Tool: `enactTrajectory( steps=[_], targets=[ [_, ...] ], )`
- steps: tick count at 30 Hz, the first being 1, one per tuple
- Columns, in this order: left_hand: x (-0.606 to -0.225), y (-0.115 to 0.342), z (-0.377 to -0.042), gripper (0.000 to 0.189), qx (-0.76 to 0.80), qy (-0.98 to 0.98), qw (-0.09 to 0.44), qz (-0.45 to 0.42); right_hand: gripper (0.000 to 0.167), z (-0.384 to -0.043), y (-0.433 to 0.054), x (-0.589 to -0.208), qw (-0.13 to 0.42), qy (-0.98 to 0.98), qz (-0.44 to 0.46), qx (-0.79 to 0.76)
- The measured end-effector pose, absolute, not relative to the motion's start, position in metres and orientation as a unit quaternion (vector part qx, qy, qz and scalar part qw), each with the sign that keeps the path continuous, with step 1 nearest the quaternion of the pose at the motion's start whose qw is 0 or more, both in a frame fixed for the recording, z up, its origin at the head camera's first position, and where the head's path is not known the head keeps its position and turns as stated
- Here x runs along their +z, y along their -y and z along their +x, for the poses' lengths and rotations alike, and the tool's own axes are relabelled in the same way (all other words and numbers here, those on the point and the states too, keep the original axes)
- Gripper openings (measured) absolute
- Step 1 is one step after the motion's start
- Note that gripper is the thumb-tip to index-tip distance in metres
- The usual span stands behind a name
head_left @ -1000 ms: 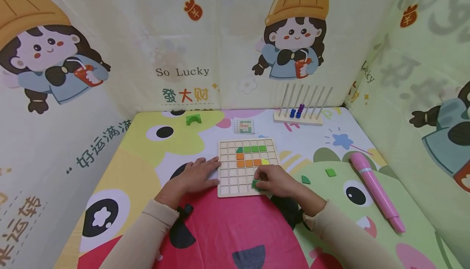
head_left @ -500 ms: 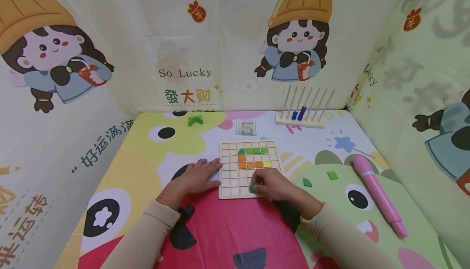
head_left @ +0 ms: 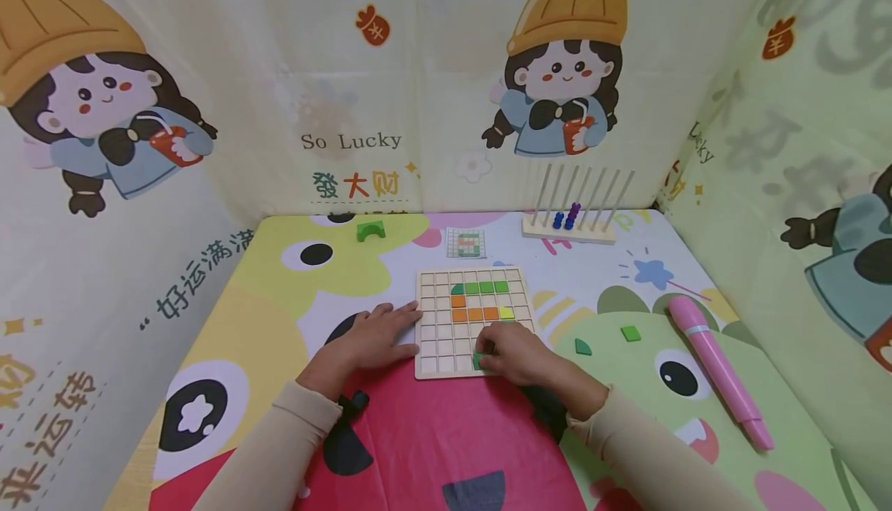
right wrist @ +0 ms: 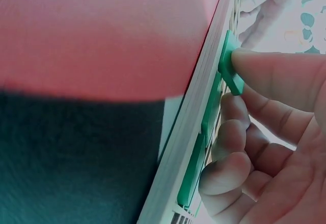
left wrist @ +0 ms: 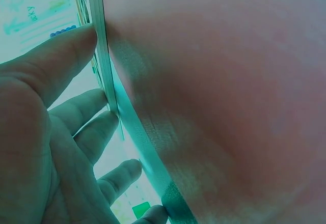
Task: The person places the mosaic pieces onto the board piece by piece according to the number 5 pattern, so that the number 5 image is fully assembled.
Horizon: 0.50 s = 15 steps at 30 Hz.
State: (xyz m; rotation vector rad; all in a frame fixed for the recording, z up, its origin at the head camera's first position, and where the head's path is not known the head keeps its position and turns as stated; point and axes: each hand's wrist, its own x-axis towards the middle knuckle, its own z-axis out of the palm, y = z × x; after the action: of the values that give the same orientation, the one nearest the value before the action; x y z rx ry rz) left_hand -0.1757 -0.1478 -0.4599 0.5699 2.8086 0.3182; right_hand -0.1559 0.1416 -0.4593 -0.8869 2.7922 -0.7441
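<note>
A wooden grid board (head_left: 435, 341) lies on the table before me. My right hand (head_left: 516, 352) is over its lower right part and pinches a green tile (right wrist: 232, 63) between thumb and fingers. The tile is tilted at the board's near edge, and two more green tiles (right wrist: 191, 170) lie in the grid beside it, under the curled fingers. Farther up the board are a row of green tiles (head_left: 486, 287), several orange tiles (head_left: 475, 314) and a yellow tile (head_left: 506, 313). My left hand (head_left: 376, 337) has its fingers spread, their tips against the board's left edge.
Right of the board lie a green quarter-round tile (head_left: 583, 347), a green square tile (head_left: 630, 334) and a thick pink pen (head_left: 721, 372). Behind it are a pattern card (head_left: 465, 243), a green arch block (head_left: 371, 231) and a peg rack (head_left: 567, 228) with blue and purple beads.
My right hand has shifted slightly left and nearer the board's front edge with the green tile still pinched. The left hand stays at the board's side.
</note>
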Motion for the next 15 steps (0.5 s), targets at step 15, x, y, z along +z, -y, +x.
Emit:
enactTrajectory(
  steps=[15],
  targets=[
    [-0.4614, 0.1476, -0.1762, 0.076, 0.109, -0.966, 0.122, 0.202, 0.010, -0.1514, -0.1374, -0.4598, 0.060, -0.937, -0.256, -0.231]
  ],
)
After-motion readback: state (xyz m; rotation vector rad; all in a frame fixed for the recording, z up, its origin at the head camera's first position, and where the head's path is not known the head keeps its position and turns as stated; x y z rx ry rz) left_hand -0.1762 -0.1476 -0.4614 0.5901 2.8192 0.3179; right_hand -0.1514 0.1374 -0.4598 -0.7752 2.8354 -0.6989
